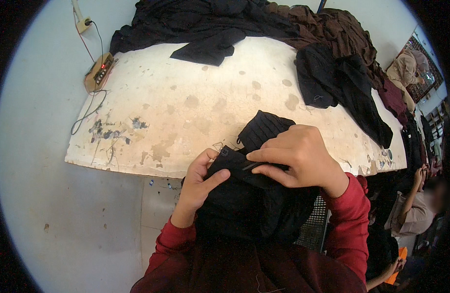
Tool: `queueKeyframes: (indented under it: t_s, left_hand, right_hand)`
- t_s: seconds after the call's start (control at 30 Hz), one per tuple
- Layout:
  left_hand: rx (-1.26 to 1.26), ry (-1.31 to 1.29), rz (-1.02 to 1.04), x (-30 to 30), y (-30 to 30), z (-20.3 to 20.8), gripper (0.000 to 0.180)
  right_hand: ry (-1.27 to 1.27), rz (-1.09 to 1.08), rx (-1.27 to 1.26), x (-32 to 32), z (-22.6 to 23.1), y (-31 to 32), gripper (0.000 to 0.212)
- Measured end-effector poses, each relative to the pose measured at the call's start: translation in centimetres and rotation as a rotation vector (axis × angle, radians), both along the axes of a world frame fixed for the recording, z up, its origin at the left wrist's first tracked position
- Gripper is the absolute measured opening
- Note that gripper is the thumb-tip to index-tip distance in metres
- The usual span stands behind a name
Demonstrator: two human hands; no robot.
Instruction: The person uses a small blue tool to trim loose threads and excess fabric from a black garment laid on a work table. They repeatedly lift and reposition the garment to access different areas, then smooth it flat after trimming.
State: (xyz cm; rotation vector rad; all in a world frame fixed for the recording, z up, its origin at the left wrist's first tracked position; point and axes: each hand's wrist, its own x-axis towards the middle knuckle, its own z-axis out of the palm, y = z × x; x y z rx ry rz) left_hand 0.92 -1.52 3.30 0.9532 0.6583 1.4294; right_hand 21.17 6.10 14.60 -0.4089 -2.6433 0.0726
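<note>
A black garment (264, 195) lies gathered over my lap, and one end of it rests on the near edge of the table. My left hand (198, 180) pinches a flat, stitched piece of it between thumb and fingers; a small round dark button (224, 153) shows near its corner. Just right of that, my right hand (300, 154) is closed, thumb against forefinger, on a slim dark tool (249, 166) whose tip points at the cloth. Its kind cannot be made out against the black fabric. A pleated part of the garment (266, 129) sticks up beyond my fingers, with a small loop at its side.
The worn white table (195, 102) spreads ahead. Black cloth (200, 24) is heaped along its far edge, brown cloth (347, 34) beside it, and another black garment (332, 78) at right. A small control box (99, 72) with cables sits left. People (415, 210) work at far right.
</note>
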Motion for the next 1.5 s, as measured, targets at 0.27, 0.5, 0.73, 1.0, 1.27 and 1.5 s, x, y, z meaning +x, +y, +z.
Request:
queueKeyframes:
  t_s: [0.27, 0.5, 0.73, 1.0, 1.27, 1.5]
  left_hand:
    - [-0.018, 0.011, -0.020, -0.1, 0.1, -0.2, 0.018]
    - [-0.038, 0.022, -0.039, 0.0, 0.1, -0.2, 0.018]
    - [-0.003, 0.098, -0.012, 0.3, 0.1, 0.2, 0.018]
    - [-0.003, 0.110, -0.031, 0.1, 0.1, 0.0, 0.018]
    - [-0.022, 0.140, -0.030, 0.2, -0.2, 0.3, 0.019]
    - [0.001, 0.240, 0.065, 1.0, -0.5, 0.4, 0.019]
  right_hand:
    - [-0.010, -0.005, -0.030, 0.1, 0.2, 0.3, 0.015]
    - [0.032, -0.074, -0.062, 0.1, 0.3, 0.0, 0.017]
    - [-0.015, -0.076, 0.029, -0.7, 0.3, -0.1, 0.018]
    - [-0.048, 0.008, 0.003, -0.8, 0.6, 0.6, 0.016]
    - [0.078, -0.084, -0.098, -0.6, 0.4, 0.4, 0.018]
    - [0.051, -0.160, -0.125, -0.9, 0.4, -0.7, 0.018]
